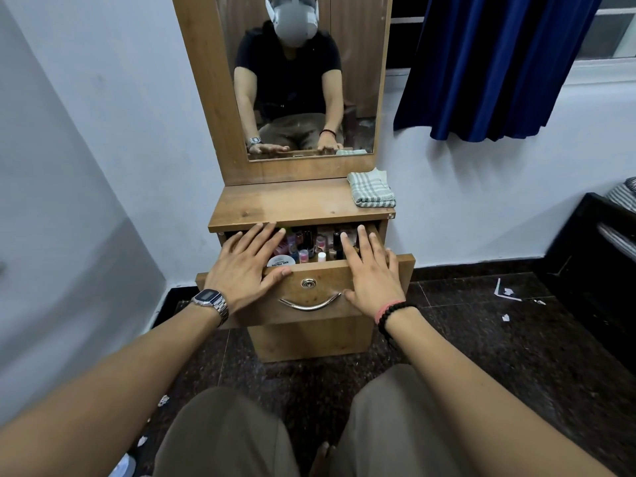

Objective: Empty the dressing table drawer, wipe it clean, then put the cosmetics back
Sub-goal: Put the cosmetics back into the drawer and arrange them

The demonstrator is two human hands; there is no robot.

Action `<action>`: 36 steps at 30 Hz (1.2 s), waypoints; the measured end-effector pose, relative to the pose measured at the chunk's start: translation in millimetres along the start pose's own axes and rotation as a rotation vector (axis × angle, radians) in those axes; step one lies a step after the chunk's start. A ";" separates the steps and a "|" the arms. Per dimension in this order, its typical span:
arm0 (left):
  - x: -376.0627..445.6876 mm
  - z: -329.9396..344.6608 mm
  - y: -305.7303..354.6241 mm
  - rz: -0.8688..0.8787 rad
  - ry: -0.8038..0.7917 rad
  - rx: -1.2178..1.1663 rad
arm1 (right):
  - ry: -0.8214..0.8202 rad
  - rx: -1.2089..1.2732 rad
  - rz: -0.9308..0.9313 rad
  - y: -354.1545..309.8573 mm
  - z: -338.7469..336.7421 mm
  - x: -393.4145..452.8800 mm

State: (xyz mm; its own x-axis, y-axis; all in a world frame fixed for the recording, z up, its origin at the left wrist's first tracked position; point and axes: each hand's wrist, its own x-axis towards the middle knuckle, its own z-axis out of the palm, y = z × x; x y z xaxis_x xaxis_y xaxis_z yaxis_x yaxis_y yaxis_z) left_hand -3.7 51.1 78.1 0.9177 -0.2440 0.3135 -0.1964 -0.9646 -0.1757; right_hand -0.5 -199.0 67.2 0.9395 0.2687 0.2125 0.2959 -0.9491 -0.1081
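Wooden drawer [344, 270] half open, cosmetics [311, 244] partly hidden by both hands.

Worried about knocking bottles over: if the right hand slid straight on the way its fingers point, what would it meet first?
Probably the dark upright bottles standing in the open drawer just beyond the right hand, whose straight fingers reach over the front edge. Depth is unclear; it might pass above them.

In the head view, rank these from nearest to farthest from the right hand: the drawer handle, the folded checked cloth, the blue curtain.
From the right hand:
1. Drawer handle, just left of its thumb on the drawer front.
2. Folded checked cloth, above it on the tabletop's right corner.
3. Blue curtain, far up and right at the window.
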 end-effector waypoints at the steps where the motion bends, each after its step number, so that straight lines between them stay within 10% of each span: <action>1: 2.0 1.2 -0.8 0.002 0.000 -0.002 | -0.002 -0.001 -0.003 0.7 0.4 2.3; 36: 63.2 24.1 -13.8 -0.087 0.140 -0.151 | 0.023 -0.161 -0.071 15.5 20.4 73.9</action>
State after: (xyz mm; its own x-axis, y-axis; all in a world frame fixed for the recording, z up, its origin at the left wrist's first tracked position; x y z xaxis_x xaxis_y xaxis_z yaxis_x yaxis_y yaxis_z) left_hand 65.3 51.4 77.8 0.8788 -0.1601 0.4496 -0.1773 -0.9842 -0.0039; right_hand 77.0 -190.5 61.5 0.9124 0.3341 0.2366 0.3284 -0.9424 0.0644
